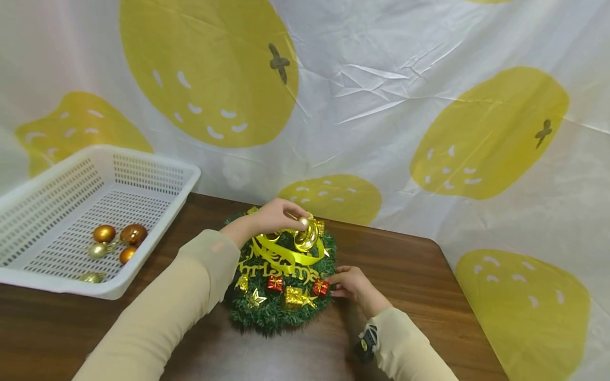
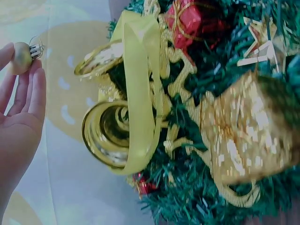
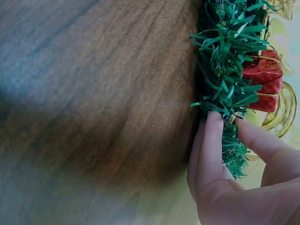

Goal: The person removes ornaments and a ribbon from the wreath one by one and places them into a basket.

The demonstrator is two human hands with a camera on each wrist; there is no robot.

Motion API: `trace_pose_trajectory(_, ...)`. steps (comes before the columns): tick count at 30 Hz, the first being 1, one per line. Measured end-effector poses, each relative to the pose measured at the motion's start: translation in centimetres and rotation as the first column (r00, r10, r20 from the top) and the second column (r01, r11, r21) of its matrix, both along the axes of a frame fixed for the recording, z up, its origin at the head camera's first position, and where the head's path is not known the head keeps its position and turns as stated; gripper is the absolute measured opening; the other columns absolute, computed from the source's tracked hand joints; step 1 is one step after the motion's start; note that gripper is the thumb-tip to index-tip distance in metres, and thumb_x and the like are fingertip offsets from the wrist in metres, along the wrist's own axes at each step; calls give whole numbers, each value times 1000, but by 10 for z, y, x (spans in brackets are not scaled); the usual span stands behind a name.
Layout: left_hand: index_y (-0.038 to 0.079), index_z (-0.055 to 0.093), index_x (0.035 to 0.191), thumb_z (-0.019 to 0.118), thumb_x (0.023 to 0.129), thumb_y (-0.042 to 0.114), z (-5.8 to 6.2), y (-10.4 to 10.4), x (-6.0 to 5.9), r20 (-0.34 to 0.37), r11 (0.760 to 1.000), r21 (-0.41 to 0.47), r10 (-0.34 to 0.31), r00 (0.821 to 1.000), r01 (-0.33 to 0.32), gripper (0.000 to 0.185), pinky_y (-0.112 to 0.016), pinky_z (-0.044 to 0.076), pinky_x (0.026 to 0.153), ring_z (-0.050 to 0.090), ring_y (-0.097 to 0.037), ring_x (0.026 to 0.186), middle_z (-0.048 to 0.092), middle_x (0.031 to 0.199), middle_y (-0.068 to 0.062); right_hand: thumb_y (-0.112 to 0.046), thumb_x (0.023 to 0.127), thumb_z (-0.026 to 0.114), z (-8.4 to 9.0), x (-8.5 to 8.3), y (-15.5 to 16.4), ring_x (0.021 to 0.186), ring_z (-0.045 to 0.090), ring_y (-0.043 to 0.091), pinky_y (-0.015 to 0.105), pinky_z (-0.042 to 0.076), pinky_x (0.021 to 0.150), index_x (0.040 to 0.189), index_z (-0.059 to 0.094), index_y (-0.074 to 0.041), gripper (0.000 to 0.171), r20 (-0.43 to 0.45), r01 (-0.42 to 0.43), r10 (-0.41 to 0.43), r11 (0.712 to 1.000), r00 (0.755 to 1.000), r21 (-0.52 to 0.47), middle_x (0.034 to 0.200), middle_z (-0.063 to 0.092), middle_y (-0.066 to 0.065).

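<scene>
A green tinsel Christmas wreath (image 1: 267, 315) lies on the table, carrying gold lettering, small gift boxes, stars, golden bells (image 2: 108, 136) and a yellow ribbon (image 1: 305, 259). Above its far side, my left hand (image 1: 276, 216) pinches a small pale-gold bauble (image 2: 21, 58) with a silver cap and wire between thumb and fingers. At the wreath's right edge, my right hand (image 1: 355, 286) grips the tinsel between thumb and fingers, close to a red gift box (image 3: 266, 82). Part of the wreath's far side is hidden behind the left hand.
On the left stands a white perforated plastic basket (image 1: 188, 185) holding several baubles: orange (image 1: 104, 233), brown (image 1: 134, 234) and pale gold (image 1: 97, 250). A white curtain with yellow fruit prints (image 1: 381, 79) hangs behind the dark wooden table (image 1: 400, 270).
</scene>
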State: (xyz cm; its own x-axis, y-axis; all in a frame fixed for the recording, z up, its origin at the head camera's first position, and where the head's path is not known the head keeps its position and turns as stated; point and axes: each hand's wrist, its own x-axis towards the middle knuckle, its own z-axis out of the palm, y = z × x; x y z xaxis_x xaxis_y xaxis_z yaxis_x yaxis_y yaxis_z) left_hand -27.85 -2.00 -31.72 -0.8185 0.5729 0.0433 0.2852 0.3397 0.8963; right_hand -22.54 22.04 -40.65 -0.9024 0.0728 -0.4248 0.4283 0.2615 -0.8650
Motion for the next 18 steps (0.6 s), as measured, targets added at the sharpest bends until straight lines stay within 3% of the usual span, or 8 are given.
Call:
trace_pose_trajectory(7, 5, 59, 124, 64, 88, 19, 1, -17, 0, 11, 1000, 8, 18, 1000, -19, 39, -45, 46, 98, 54, -29, 119, 58, 129, -14, -17, 86, 67, 3, -1, -3, 56, 43, 9, 22, 55, 54, 138, 33, 12, 68, 15, -3, 1, 995, 1000, 98, 76, 43, 5)
trace_pose_trajectory(18, 2, 57, 126, 63, 89, 17, 12, -51, 1, 6, 997, 11, 80, 997, -80, 41, -44, 45, 99, 54, -31, 117, 58, 127, -17, -10, 85, 67, 1, -3, -4, 58, 45, 12, 22, 54, 53, 136, 34, 12, 65, 5, -5, 5, 996, 1000, 91, 89, 45, 9)
